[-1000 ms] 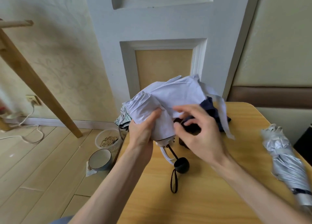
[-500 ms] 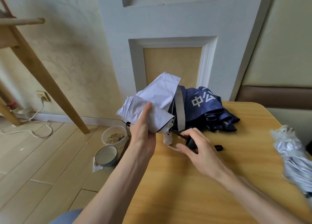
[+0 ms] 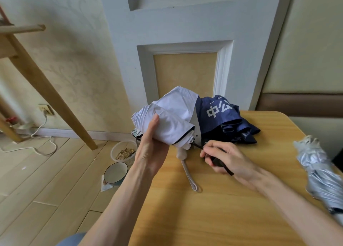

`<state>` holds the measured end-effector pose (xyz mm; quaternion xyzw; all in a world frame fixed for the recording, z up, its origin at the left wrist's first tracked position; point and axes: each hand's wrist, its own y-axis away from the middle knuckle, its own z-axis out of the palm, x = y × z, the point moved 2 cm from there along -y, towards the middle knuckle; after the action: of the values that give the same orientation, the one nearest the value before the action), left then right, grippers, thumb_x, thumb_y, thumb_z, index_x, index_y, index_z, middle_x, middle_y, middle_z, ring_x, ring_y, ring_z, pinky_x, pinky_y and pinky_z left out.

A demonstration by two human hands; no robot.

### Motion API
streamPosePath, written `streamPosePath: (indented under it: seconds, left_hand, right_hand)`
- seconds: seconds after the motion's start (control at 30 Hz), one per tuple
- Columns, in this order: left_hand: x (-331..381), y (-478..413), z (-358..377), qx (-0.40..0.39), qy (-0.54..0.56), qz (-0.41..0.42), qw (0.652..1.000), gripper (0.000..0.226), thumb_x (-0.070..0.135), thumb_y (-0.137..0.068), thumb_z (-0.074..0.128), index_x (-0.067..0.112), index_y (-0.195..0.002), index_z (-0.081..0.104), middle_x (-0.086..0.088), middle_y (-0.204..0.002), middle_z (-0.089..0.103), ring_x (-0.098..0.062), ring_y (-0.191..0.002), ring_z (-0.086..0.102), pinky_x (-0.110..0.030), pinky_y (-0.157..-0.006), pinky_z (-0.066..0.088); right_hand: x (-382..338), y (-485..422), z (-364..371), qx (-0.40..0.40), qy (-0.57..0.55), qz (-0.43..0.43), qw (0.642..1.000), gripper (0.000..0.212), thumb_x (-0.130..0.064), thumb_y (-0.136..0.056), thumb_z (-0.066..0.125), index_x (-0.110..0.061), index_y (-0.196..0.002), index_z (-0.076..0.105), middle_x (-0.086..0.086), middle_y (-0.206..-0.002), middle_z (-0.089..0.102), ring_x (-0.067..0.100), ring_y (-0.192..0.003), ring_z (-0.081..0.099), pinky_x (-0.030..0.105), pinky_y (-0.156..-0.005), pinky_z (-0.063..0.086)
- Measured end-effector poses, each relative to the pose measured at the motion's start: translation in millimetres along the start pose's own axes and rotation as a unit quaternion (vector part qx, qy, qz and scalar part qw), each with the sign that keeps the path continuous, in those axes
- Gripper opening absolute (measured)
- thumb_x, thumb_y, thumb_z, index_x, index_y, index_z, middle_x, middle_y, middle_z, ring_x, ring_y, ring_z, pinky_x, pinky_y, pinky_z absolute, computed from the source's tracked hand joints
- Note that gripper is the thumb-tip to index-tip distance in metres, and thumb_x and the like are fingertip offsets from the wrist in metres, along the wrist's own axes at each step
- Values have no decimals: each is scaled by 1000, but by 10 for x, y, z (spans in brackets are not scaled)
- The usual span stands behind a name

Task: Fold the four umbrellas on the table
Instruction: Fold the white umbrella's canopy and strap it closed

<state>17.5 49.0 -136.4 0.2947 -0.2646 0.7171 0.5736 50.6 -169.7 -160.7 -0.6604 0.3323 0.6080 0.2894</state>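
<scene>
R hand (image 3: 228, 158) dropped to yellow wooden table (image 3: 222, 214), clamped on black umbrella handle (image 3: 217, 162); L hand (image 3: 150, 149) grips white fabric umbrella (image 3: 172, 123); pale plank floor (image 3: 46, 181), white ceramic bowl (image 3: 115, 173) beside.

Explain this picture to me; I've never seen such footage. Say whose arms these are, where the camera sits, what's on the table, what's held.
No machine here: these are a person's two bare arms, filmed by one camera worn on the head, looking down. On the wooden table lie a navy umbrella with white characters and, at the right edge, a silver umbrella. The left hand grips a white umbrella by its bunched fabric. The right hand holds a black handle.
</scene>
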Motion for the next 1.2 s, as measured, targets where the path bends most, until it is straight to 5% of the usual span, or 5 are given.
streamPosePath:
  seconds: [0.23,0.5,0.87,1.1,1.2]
  left_hand:
    - [-7,-11,-41,28,37,-14,999,49,33,-93,74,7,-133,64,-15,-131,68,-28,-122,66,-45,-116,47]
    - [-84,-15,-4,78,69,-19,994,46,28,-97,69,7,-138,63,-15,-135,71,-30,-128,67,-46,-108,54]
    - [-24,11,-8,-53,-4,-10,999,71,37,-78,89,8,-138,64,-17,-140,67,-32,-130,63,-47,-116,47]
    - [-40,16,23,58,0,5,998,47,32,-102,64,7,-141,61,-15,-133,72,-30,-130,65,-47,-113,49]
    - [-50,31,6,35,-20,6,999,60,40,-97,70,7,-145,59,-15,-139,68,-30,-133,64,-44,-113,49]
  right_hand:
    - [-14,-2,27,-31,-77,80,993,23,-29,-103,63,-7,-109,68,8,-81,57,15,-50,38,26,-49,26]
    - [163,-73,140,235,342,-272,868,9,-27,-96,76,-20,-102,76,-15,-85,62,13,-68,58,16,-62,44]
    - [-31,0,18,-22,-81,64,994,24,-27,-91,75,-6,-101,79,7,-69,55,15,-55,46,21,-43,28]
    - [84,-56,166,242,308,-302,869,13,-25,-92,80,-18,-104,82,-14,-88,70,15,-72,67,28,-66,54]
    - [73,-47,184,214,239,-239,916,6,-24,-94,79,-20,-97,82,-14,-73,67,10,-63,62,23,-58,49]
